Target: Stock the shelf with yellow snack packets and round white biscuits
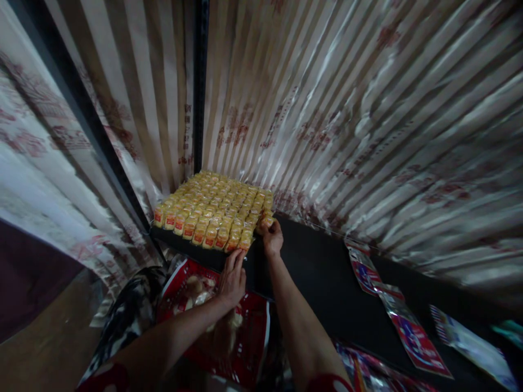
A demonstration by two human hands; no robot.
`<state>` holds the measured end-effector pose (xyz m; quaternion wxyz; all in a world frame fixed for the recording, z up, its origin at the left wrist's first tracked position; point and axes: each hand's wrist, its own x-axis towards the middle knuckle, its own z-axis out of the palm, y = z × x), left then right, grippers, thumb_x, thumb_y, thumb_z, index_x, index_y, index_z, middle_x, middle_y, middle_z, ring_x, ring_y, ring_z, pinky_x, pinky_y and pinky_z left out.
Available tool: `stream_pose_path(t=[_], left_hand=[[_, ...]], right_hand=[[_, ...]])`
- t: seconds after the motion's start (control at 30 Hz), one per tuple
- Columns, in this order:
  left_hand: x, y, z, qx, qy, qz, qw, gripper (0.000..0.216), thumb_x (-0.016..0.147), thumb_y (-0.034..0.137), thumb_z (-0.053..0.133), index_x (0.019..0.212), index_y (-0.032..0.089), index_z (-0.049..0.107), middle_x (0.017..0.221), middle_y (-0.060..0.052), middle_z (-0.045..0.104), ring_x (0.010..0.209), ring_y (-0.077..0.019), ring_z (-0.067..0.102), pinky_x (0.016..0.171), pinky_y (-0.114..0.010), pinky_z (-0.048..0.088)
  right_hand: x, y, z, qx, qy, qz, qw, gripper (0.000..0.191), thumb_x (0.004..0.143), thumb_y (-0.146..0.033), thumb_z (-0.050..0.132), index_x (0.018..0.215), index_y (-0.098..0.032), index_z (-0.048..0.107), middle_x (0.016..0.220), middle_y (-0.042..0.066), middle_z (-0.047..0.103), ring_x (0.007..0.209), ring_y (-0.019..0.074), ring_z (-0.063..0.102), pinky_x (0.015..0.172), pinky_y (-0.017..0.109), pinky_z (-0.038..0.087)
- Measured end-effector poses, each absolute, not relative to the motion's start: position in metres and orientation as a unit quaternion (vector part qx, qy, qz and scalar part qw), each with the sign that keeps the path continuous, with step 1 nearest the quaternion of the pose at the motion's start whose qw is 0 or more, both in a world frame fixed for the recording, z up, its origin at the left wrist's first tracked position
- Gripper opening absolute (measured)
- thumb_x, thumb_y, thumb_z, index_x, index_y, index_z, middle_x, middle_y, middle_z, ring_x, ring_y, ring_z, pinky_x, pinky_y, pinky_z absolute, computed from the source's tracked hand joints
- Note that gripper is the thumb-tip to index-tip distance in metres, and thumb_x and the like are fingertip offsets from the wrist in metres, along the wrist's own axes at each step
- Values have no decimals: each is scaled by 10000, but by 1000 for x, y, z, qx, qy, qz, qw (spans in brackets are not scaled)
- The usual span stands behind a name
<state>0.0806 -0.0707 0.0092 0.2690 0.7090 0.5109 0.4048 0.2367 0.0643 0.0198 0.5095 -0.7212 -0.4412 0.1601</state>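
Small yellow wrapped snack packets (pixel 204 209) with red labels stand in tight rows on a black shelf (pixel 310 267). At the right end of the rows, my right hand (pixel 273 239) pinches one wrapped snack packet (pixel 265 220) against its neighbours. My left hand (pixel 232 280) is open, its fingers stretched together and their tips against the front row near the right corner. Below my left hand is a red basket (pixel 261 326) with pale wrapped pieces inside, partly hidden by my left forearm.
Striped, wrinkled sheeting (pixel 310 109) lines the back and side of the shelf, beside a dark metal post (pixel 200 81). Flat red and blue packages (pixel 417 332) lie on the shelf at right, near a white-blue packet (pixel 474 343). Colourful packages (pixel 368 370) are below the shelf edge.
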Motion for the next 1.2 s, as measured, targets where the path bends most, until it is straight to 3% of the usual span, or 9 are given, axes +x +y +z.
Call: stream_pose_path(t=[0.33,0.5,0.77,1.0,1.2], left_hand=[[67,-74,9,702,489,435,278,511,830,103,333,1335,134,410,1380,-127,394,1305,-194,360,1123,-404,303],[44,-89,14,643,556,440,290,454,840,121,341,1276,154,464,1293,-122,459,1226,-197,450,1073,-406,368],[12,-81,7,609,604,462,227,409,887,232,375,1280,155,459,1266,-135,476,1209,-215,465,1039,-405,392],[4,-66,9,613,627,430,216,424,894,251,397,1310,189,453,1293,-114,472,1221,-210,458,1021,-374,410],[4,-60,11,622,639,403,206,421,885,233,406,1296,174,479,1181,-109,522,1128,-211,518,964,-352,452]], right_hand=[[200,-49,40,-702,-421,147,556,630,730,-535,568,1238,-166,525,1043,104,633,839,204,600,785,336,481],[156,-88,31,-681,-509,168,499,588,779,-494,538,1261,-156,514,1043,114,617,879,216,588,808,354,477],[99,-65,27,-646,-594,168,449,503,824,-435,481,1236,-149,511,1144,147,602,1042,250,563,899,388,447],[84,-56,32,-692,-568,180,407,398,811,-395,496,1124,-149,490,941,109,656,811,231,629,748,352,484],[88,-53,33,-683,-602,134,392,283,841,-381,460,1029,-173,495,944,105,622,862,227,602,779,357,471]])
